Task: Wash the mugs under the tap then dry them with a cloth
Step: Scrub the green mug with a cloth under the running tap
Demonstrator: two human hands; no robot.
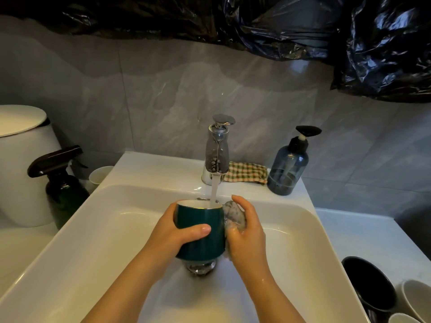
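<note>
A dark green mug (pixel 203 217) with a white inside is held upright over the drain of the white sink (pixel 93 229). My left hand (pixel 177 231) grips its left side, thumb across the front. Water from the chrome tap (pixel 217 150) runs into the mug. My right hand (pixel 247 231) holds a grey sponge (pixel 234 215) against the mug's right side. A checked cloth (pixel 247 172) lies folded on the sink ledge behind the tap.
A blue pump bottle (pixel 288 166) stands right of the tap. A dark spray bottle (pixel 63 183) and a white cup (pixel 100 174) stand to the sink's left. A black mug (pixel 370 283) and white mugs (pixel 417 299) lie at the right counter.
</note>
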